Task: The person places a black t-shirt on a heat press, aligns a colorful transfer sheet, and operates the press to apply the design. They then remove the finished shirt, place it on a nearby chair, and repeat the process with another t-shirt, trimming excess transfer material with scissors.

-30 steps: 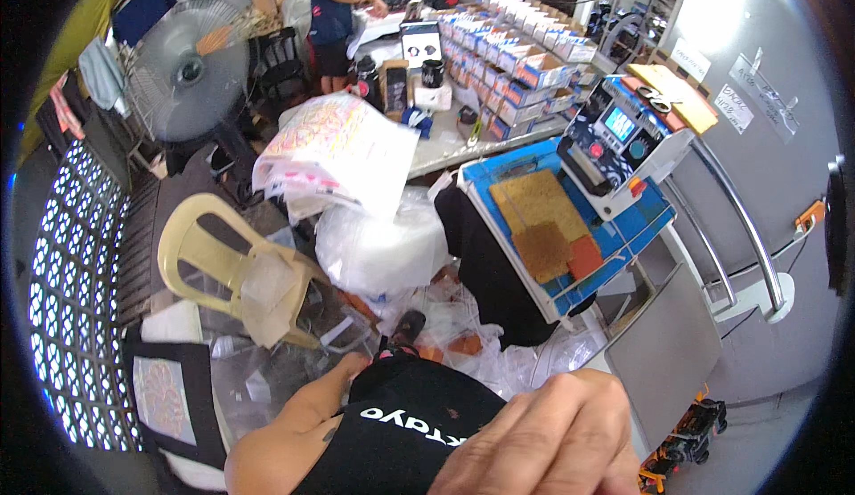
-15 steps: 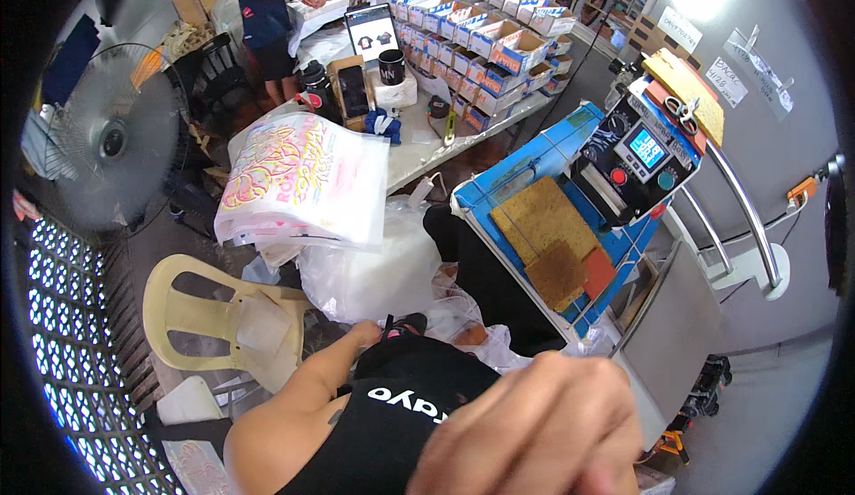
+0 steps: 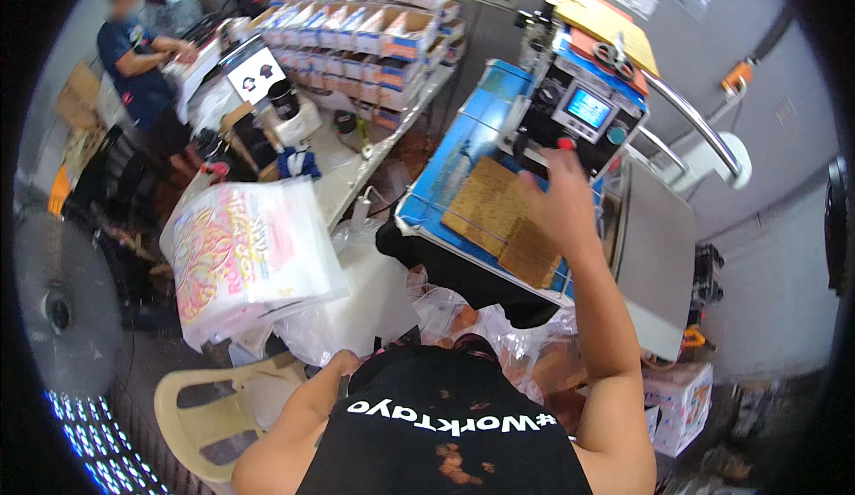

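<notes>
My right hand (image 3: 561, 199) is stretched out over the heat press, just below its red button (image 3: 566, 144). Its fingers look extended and apart, slightly blurred, with nothing visible in them; whether a fingertip touches the machine I cannot tell. The press's control box (image 3: 583, 107) has a lit blue screen and a green knob. Under and beside the hand lie tan and brown scorched pads (image 3: 485, 205) on the blue press table (image 3: 436, 183). My left hand (image 3: 343, 363) hangs low by my black shirt, near the clear plastic; its fingers are hidden.
Printed transfer sheets (image 3: 254, 254) lie stacked at the left, above a cream plastic chair (image 3: 200, 410). A fan (image 3: 58, 308) stands far left. Behind, a table holds a tablet (image 3: 256, 76), a black mug (image 3: 283, 98) and rows of cardboard bins (image 3: 374, 36). A person (image 3: 134, 58) stands back left.
My right hand has gone from close in front of the camera out to the heat press. The view has turned, so the press and table sit further left. My left hand stays low.
</notes>
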A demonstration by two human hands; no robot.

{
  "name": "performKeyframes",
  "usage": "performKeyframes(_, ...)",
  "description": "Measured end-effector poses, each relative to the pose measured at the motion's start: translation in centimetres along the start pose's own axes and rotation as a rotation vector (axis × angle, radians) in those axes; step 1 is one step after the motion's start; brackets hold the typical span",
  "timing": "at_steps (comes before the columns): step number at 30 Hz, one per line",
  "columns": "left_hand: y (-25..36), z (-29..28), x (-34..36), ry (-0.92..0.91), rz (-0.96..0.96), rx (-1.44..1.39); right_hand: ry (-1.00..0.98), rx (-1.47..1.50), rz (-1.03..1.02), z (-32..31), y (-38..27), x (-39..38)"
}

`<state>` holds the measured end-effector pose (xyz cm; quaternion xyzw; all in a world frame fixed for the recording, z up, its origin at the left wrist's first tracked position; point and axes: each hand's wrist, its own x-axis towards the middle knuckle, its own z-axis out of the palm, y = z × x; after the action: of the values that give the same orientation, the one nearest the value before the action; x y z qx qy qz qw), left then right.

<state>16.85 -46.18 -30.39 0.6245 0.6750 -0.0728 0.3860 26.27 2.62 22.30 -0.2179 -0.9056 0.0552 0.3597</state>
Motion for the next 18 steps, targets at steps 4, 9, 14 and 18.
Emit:
performKeyframes(4,-1.2,-1.4,0.0,-0.075,-0.181,-0.314,-0.240,-0.305,0.103,1.4,0.4,0.1)
performKeyframes(9,-0.3,-6.2,3.3,0.024,-0.358,-0.438,-0.357,-0.268,0.186,2.2,0.6,1.7)
performKeyframes(14,3.4,-11.4,8.0,0.207,-0.456,-0.781,-0.261,-0.162,0.116,2.7,1.7,0.8)
performKeyframes(18,5.4,-13.7,10.3,0.187,-0.221,-0.731,-0.277,-0.134,0.120,2.5,1.8,0.4)
